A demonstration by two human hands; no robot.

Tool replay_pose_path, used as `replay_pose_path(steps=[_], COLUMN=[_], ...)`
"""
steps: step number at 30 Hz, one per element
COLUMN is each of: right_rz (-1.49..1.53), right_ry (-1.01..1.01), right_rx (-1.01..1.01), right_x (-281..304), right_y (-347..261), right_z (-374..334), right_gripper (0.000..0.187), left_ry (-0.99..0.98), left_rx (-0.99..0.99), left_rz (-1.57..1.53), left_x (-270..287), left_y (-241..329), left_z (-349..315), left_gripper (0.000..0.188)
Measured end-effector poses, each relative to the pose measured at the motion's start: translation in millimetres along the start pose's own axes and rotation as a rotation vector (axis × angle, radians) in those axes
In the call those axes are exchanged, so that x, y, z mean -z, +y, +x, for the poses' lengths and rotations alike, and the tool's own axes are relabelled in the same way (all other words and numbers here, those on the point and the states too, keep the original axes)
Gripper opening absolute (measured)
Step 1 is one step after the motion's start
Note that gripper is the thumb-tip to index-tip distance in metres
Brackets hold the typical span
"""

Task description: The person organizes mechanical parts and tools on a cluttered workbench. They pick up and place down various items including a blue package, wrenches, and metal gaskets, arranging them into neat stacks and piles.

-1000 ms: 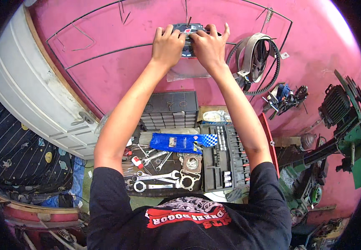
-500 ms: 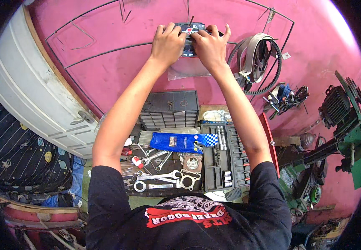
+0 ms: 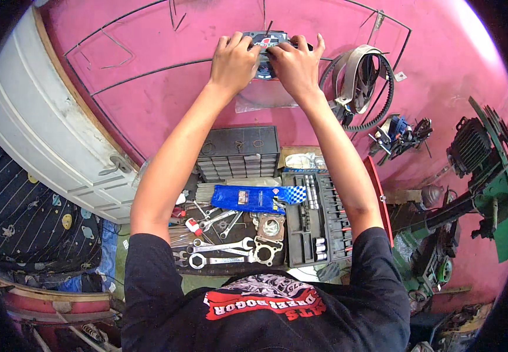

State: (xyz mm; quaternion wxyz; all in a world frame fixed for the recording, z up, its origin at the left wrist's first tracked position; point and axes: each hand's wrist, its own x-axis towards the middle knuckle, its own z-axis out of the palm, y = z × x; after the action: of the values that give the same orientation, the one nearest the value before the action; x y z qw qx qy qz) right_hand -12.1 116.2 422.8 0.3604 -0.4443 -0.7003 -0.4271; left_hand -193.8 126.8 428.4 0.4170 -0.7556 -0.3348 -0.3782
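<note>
Both my arms reach up toward the pink wall. There a flat dark package [image 3: 264,71] with red and white print hangs at a thin metal hook [image 3: 269,27]. My left hand [image 3: 233,63] grips its left side, fingers bent over the front. On the other side my right hand [image 3: 296,64] pinches the package with thumb and index finger, the little finger raised. A clear plastic bag [image 3: 265,101] shows below the package, against the wall. What lies behind the package is hidden.
A black wire rack [image 3: 154,74] spans the wall; belts [image 3: 356,79] hang at its right. Below stand a small-drawer cabinet [image 3: 239,144], a blue packet [image 3: 245,199], wrenches [image 3: 221,246], gaskets [image 3: 264,251] and an open socket toolbox [image 3: 309,234]. A green machine [image 3: 497,199] stands right, a white door [image 3: 60,117] left.
My hands stay on the package with almost the same grip. A little more of its printed front shows between my fingers. The whole view has shifted slightly.
</note>
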Motion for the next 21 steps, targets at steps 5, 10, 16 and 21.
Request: replay_pose_path(steps=[5, 10, 16, 21], right_rz=[0.016, 0.081, 0.134, 0.143], right_ry=[-0.005, 0.127, 0.151, 0.107], right_rx=[-0.011, 0.001, -0.027, -0.048], right_x=[6, 7, 26, 51], right_y=[-4, -4, -16, -28], right_z=[-1, -7, -22, -40], right_gripper=[0.023, 0.017, 0.018, 0.028], left_ry=[0.084, 0.098, 0.141, 0.122], left_rx=[-0.001, -0.015, -0.071, -0.089], left_rz=[-0.062, -0.171, -0.337, -0.471], left_x=[9, 29, 47, 62], left_y=[3, 15, 32, 43], left_z=[-6, -18, -36, -52], left_gripper=[0.025, 0.023, 0.012, 0.021])
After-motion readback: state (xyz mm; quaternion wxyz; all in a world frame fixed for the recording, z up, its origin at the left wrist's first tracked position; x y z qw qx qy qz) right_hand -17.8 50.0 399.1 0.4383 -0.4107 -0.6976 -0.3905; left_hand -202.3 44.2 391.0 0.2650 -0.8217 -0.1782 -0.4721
